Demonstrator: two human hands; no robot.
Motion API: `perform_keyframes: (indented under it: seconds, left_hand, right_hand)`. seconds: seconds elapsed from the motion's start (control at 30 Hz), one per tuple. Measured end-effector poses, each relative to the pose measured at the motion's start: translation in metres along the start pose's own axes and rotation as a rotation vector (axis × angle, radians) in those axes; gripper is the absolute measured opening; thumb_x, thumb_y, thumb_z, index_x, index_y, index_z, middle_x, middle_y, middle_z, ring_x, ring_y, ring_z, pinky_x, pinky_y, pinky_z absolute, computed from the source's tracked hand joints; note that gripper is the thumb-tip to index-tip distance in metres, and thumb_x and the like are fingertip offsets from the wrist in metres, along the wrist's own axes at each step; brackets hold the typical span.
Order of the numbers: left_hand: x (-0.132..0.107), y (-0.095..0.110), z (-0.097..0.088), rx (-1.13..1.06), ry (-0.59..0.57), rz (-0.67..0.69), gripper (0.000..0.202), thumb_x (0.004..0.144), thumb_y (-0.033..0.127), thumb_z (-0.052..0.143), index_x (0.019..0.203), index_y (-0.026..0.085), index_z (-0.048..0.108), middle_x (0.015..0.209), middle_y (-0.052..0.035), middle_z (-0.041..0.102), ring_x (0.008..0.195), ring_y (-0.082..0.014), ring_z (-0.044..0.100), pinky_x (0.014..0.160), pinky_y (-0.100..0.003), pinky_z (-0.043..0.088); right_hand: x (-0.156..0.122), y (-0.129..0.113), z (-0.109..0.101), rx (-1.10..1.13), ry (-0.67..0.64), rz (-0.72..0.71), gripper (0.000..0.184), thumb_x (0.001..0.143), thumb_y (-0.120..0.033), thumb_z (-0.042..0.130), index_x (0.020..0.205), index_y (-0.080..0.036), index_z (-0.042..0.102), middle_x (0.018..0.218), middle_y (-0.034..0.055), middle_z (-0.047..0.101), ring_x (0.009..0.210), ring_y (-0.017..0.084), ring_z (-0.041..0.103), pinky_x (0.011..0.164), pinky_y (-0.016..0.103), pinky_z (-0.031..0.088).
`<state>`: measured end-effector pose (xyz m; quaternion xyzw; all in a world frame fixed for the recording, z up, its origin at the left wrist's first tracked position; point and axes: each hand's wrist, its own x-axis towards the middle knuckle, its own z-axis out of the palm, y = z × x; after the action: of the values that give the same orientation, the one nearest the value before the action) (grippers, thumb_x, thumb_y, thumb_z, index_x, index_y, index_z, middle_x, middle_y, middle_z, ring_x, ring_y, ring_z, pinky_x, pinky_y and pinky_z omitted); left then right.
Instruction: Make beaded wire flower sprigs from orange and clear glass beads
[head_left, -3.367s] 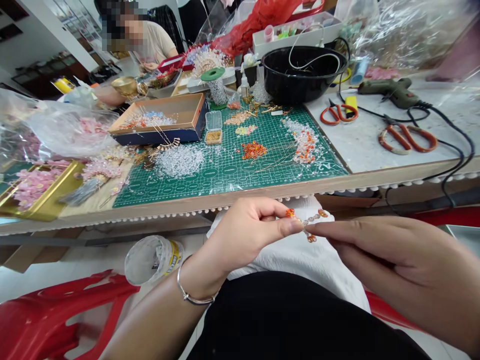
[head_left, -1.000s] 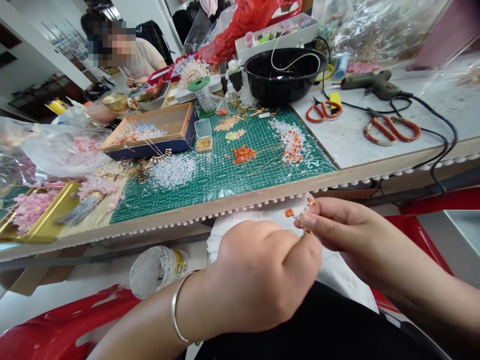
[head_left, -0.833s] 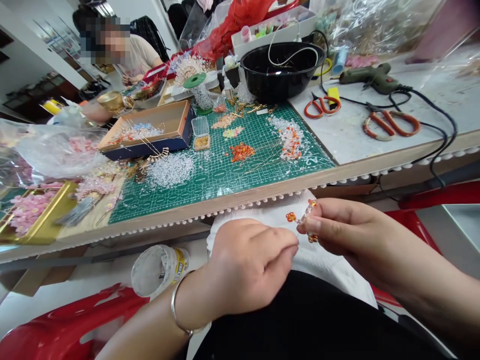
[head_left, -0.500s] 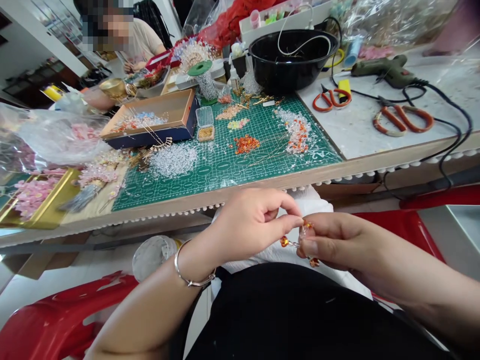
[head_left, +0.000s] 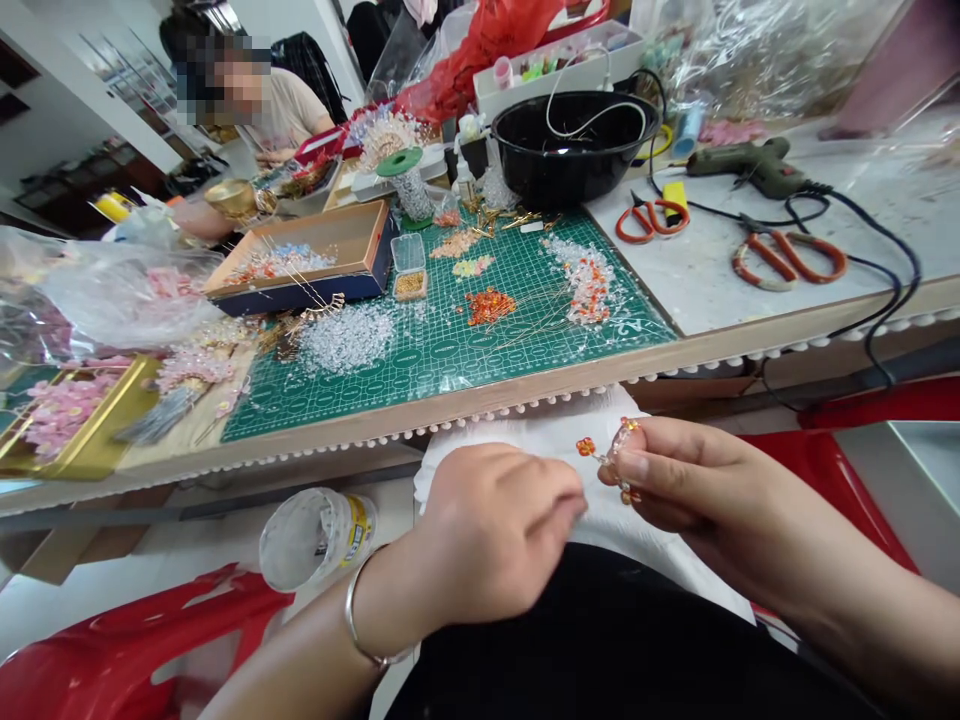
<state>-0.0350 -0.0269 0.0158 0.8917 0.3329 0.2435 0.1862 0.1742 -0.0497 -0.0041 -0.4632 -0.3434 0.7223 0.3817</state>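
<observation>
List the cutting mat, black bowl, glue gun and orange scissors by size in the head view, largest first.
Green cutting mat, black bowl, glue gun, orange-handled scissors, though the last two look close.

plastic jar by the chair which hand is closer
Left. The left hand is just beside the clear plastic jar; the right hand is farther away, pinching an orange beaded wire piece.

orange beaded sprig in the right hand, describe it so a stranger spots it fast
Below the front edge of the workbench, over a white cloth, find the right hand. Pinched in its fingers is a small wired sprig of clear and orange beads. One orange bead flower sticks out on a thin wire, unlike the loose orange beads piled on the green cutting mat.
</observation>
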Motion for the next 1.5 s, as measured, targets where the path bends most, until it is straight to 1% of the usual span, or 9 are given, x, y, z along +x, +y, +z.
perform_keyframes:
  seconds: [0.13,0.27,0.5,0.73,0.87,1.03,1.13,1.23,1.5]
  left_hand:
    - [0.002,-0.007,-0.003,-0.074,-0.104,-0.348,0.015,0.096,0.026,0.058,0.087,0.021,0.07,0.083,-0.0002,0.072,0.078,-0.0162,0.065,0.072,-0.029,0.047]
    - [0.005,0.001,-0.007,-0.081,-0.089,-0.33,0.022,0.094,0.029,0.061,0.112,0.022,0.071,0.13,-0.0074,0.066,0.116,-0.0246,0.062,0.1,-0.038,0.046]
    - [0.007,-0.01,0.009,-0.544,-0.018,-0.488,0.025,0.096,0.033,0.06,0.08,0.019,0.072,0.069,-0.0005,0.062,0.068,-0.0141,0.055,0.066,-0.028,0.041]
    - [-0.004,-0.038,0.025,-1.422,0.302,-0.736,0.021,0.08,0.036,0.078,0.079,0.015,0.072,0.06,0.0015,0.055,0.057,-0.0089,0.044,0.055,-0.024,0.029]
    - [-0.014,-0.056,0.014,-1.648,0.383,-0.772,0.031,0.072,0.038,0.085,0.073,0.012,0.07,0.057,0.0019,0.053,0.052,-0.0063,0.041,0.052,-0.024,0.022]
    - [-0.04,-0.079,-0.014,-1.763,0.404,-0.635,0.034,0.076,0.038,0.083,0.08,0.013,0.061,0.082,-0.0046,0.07,0.052,-0.0045,0.056,0.043,-0.018,0.018]
    - [-0.057,-0.092,-0.018,-1.834,0.328,-0.569,0.03,0.09,0.042,0.068,0.087,0.018,0.05,0.091,-0.0091,0.077,0.041,-0.0058,0.058,0.034,-0.016,0.012]
    - [-0.069,-0.101,-0.018,-1.897,0.283,-0.518,0.026,0.098,0.044,0.053,0.091,0.021,0.046,0.079,-0.0078,0.077,0.037,-0.0074,0.057,0.031,-0.014,0.016]
    - [-0.086,-0.115,-0.033,-1.857,0.366,-0.737,0.03,0.091,0.047,0.063,0.089,0.02,0.05,0.056,0.0034,0.061,0.036,-0.0046,0.042,0.036,-0.013,0.03]
  right_hand:
    - [0.002,0.005,0.001,-0.035,0.007,0.028,0.038,0.085,-0.054,0.073,0.076,-0.019,0.061,0.06,-0.0072,0.031,0.055,0.009,0.02,0.048,0.025,0.017]
    - [0.005,0.006,0.005,-0.216,0.067,-0.01,0.036,0.09,-0.055,0.067,0.084,-0.021,0.061,0.068,-0.0046,0.038,0.061,0.012,0.029,0.053,0.026,0.027]
    - [0.011,-0.003,0.019,-0.672,0.178,-0.185,0.039,0.096,-0.056,0.052,0.073,-0.025,0.053,0.072,0.0009,0.051,0.069,0.02,0.045,0.061,0.031,0.041]
    - [0.039,0.004,0.037,-0.452,-0.025,0.016,0.046,0.088,-0.068,0.056,0.071,-0.026,0.062,0.059,0.0009,0.047,0.055,0.019,0.043,0.053,0.033,0.041]
    - [0.06,0.009,0.054,-0.479,-0.169,0.157,0.057,0.086,-0.074,0.053,0.069,-0.022,0.066,0.055,0.0003,0.051,0.05,0.014,0.041,0.05,0.027,0.039]
    - [0.083,-0.022,0.057,-0.83,-0.03,-0.189,0.047,0.084,-0.068,0.06,0.104,-0.03,0.078,0.072,0.0041,0.071,0.065,0.022,0.065,0.058,0.03,0.051]
    - [0.111,-0.057,0.059,-1.028,0.087,-0.365,0.044,0.093,-0.06,0.052,0.122,-0.033,0.069,0.079,0.0036,0.075,0.076,0.024,0.07,0.062,0.031,0.055]
    - [0.16,-0.086,0.073,-1.456,0.108,-0.453,0.033,0.098,-0.052,0.05,0.105,-0.03,0.073,0.095,0.0038,0.077,0.085,0.024,0.071,0.07,0.034,0.056]
    - [0.273,-0.1,0.106,-1.869,-0.026,-0.307,0.027,0.099,-0.035,0.061,0.121,-0.02,0.065,0.124,0.0086,0.066,0.102,0.022,0.067,0.087,0.043,0.057]
